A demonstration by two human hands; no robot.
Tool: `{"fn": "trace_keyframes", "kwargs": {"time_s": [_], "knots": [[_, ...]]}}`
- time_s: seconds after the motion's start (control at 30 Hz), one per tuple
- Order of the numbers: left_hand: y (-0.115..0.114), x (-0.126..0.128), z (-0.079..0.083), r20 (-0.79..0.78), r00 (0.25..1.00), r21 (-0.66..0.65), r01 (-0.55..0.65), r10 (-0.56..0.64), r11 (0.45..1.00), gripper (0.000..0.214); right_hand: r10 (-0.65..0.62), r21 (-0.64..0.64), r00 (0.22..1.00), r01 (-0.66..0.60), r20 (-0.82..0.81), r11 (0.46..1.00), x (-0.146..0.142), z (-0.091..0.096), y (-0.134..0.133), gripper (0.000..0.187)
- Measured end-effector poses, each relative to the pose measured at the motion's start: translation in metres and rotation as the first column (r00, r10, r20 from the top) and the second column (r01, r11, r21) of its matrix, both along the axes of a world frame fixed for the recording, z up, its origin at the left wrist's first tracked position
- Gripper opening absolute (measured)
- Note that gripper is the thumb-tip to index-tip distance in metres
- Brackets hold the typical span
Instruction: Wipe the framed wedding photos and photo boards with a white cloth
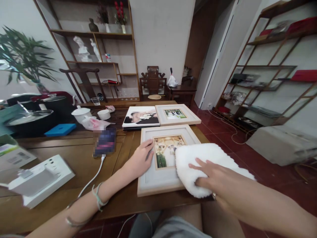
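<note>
Nearest you, your right hand (210, 175) has hold of a white fluffy cloth (219, 157), fingers spread on top, thumb tucked in at the near side; the cloth lies across the right of the frame and runs past it, long axis sideways, slanting toward you at its right end. Should feel light, soft, limp; bunch it anywhere. Under it, a pale wooden picture frame (160, 180) lies face up at the near edge of the table (128, 140). Your left hand (140, 158) rests over its left rail, fingertips near the photo; cannot tell if it clasps the edge. Frame probably stiff, moderate in weight, corners easily chipped, face perhaps slippery; best held by opposite rails. Photo's top points away from you; outline near square, long axis uncertain. Beyond lie a second frame (177, 114) and a photo panel (148, 119), side by side
</note>
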State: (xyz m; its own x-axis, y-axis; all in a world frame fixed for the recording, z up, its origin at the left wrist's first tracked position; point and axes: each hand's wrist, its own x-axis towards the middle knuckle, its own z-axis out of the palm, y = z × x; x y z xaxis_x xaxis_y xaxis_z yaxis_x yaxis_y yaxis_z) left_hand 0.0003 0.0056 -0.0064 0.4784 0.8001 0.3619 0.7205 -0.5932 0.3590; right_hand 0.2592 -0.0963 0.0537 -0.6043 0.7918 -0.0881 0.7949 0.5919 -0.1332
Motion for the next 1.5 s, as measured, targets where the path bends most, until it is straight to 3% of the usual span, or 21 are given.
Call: {"fn": "trace_keyframes", "kwargs": {"time_s": [0.13, 0.3, 0.43, 0.53, 0.73, 0.83, 0.93, 1.17, 1.37, 1.5], "knots": [[0.001, 0.000, -0.003, -0.009, 1.000, -0.004, 0.002, -0.002, 1.000, 0.039, 0.062, -0.016, 0.997, -0.063, -0.052, 0.998, -0.014, -0.003, 0.016, 0.048], [0.003, -0.002, -0.005, 0.025, 1.000, -0.003, 0.006, -0.006, 1.000, 0.037, 0.254, 0.023, 0.960, -0.253, -0.120, 0.967, -0.050, -0.012, 0.035, 0.047], [0.002, -0.003, -0.001, 0.007, 1.000, -0.010, 0.015, -0.015, 1.000, 0.037, 0.260, 0.058, 0.958, -0.255, -0.123, 0.965, -0.061, -0.017, 0.031, 0.040], [0.002, -0.003, -0.001, 0.004, 1.000, 0.014, 0.020, -0.020, 1.000, 0.037, 0.195, 0.075, 0.978, -0.190, -0.072, 0.979, -0.041, -0.019, 0.023, 0.042], [0.003, -0.004, -0.004, 0.028, 0.999, 0.024, 0.021, -0.022, 0.999, 0.036, -0.010, 0.159, 1.000, 0.006, 0.025, 0.987, 0.024, -0.018, 0.013, 0.043], [0.002, -0.003, -0.004, 0.013, 1.000, 0.018, 0.001, -0.001, 1.000, 0.037, -0.018, 0.177, 0.999, 0.011, 0.034, 0.984, 0.032, -0.015, 0.014, 0.040], [0.001, -0.001, -0.003, 0.018, 1.000, 0.013, -0.011, 0.011, 1.000, 0.038, 0.024, 0.133, 1.000, -0.023, -0.007, 0.991, 0.014, -0.015, 0.016, 0.045], [0.000, 0.000, -0.005, 0.097, 0.993, -0.011, -0.061, 0.062, 0.998, 0.040, 0.221, 0.080, 0.964, -0.211, -0.150, 0.974, -0.064, -0.021, 0.021, 0.039], [-0.001, -0.001, -0.005, 0.171, 0.983, -0.039, -0.057, 0.063, 0.998, 0.040, 0.179, 0.167, 0.978, -0.159, -0.111, 0.973, -0.087, -0.025, 0.030, 0.033], [0.000, -0.006, -0.008, 0.183, 0.982, -0.051, -0.030, 0.039, 0.998, 0.044, 0.128, 0.168, 0.990, -0.116, -0.065, 0.979, -0.093, -0.027, 0.054, 0.036]]}}
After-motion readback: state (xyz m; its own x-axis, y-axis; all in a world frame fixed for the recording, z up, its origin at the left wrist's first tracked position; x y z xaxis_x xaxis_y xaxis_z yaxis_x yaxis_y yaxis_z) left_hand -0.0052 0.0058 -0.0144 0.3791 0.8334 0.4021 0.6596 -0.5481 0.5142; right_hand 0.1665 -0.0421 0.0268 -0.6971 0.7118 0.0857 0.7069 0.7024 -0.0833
